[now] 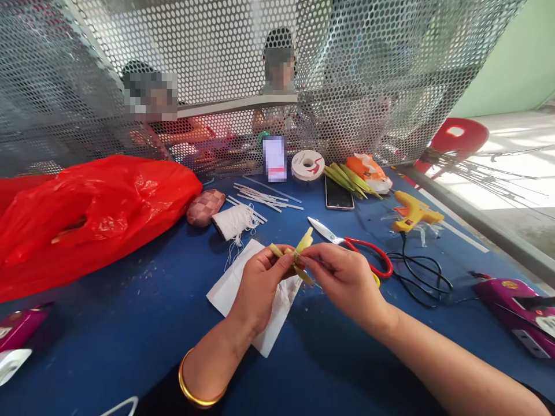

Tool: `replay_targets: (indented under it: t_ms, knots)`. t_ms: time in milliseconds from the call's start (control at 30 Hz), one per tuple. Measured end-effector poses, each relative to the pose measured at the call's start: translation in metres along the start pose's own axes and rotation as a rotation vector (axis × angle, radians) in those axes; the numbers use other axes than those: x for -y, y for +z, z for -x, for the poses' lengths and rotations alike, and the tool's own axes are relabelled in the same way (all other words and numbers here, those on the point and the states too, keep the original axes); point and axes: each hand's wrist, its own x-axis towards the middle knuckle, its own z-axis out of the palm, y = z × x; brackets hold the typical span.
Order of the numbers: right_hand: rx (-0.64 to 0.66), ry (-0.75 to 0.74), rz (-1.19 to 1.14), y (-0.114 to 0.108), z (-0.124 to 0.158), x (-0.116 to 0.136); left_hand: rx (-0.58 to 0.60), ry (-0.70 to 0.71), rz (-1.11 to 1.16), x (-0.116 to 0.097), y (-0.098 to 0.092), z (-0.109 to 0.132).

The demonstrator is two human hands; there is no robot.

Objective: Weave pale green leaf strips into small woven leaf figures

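Between my two hands is a small bundle of pale yellow-green leaf strips, like corn husk, with ends sticking out above and below the fingers. My left hand pinches it between thumb and fingers. At its right side, the fingertips of my right hand are pressed together on the same bundle; whether they also hold a thread is too small to see. Under the hands lies a white paper sheet. Red-handled scissors lie just beyond my right hand, blades pointing away to the left.
A spool of white thread, white glue sticks, a ribbon roll, more leaf strips and a phone lie behind. A yellow glue gun with its cord is right; a red plastic bag left. Perforated metal mesh borders the table.
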Motion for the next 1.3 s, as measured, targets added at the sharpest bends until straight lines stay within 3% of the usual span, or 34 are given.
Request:
replay_targets:
  t_ms: [167,367,500,633,700,800,1000,1067,1200,1300]
  knots:
    - [0.027,-0.065,0.039,-0.001,0.000,-0.001,-0.053,0.001,0.002,-0.001,-0.001,0.000]
    - [0.080,-0.308,0.283,-0.006,0.002,-0.003,-0.096,0.044,0.005,0.000,-0.001,-0.001]
    - [0.023,-0.183,-0.022,-0.003,0.001,-0.001,-0.054,0.063,-0.027,0.001,-0.001,-0.001]
    - [0.085,0.030,-0.485,0.006,0.002,-0.001,-0.002,0.091,-0.080,0.001,-0.001,0.000]
    - [0.057,0.056,-0.546,0.010,0.004,-0.001,-0.020,0.091,-0.062,0.000,-0.001,0.000]
    - [0.040,-0.032,-0.430,0.010,0.006,-0.001,-0.078,0.088,-0.023,0.000,0.001,0.001]
    - [0.106,-0.370,0.012,0.007,0.007,0.004,-0.154,0.159,-0.082,0.003,0.002,0.002]
    - [0.062,-0.453,0.144,0.007,0.007,0.004,-0.159,0.177,-0.108,0.002,0.001,0.002]
    - [-0.119,-0.449,0.298,0.004,0.002,0.002,-0.075,0.128,-0.135,0.001,0.001,0.004]
    - [-0.098,-0.446,0.325,0.000,-0.001,-0.002,0.047,0.033,-0.181,0.001,0.003,0.005]
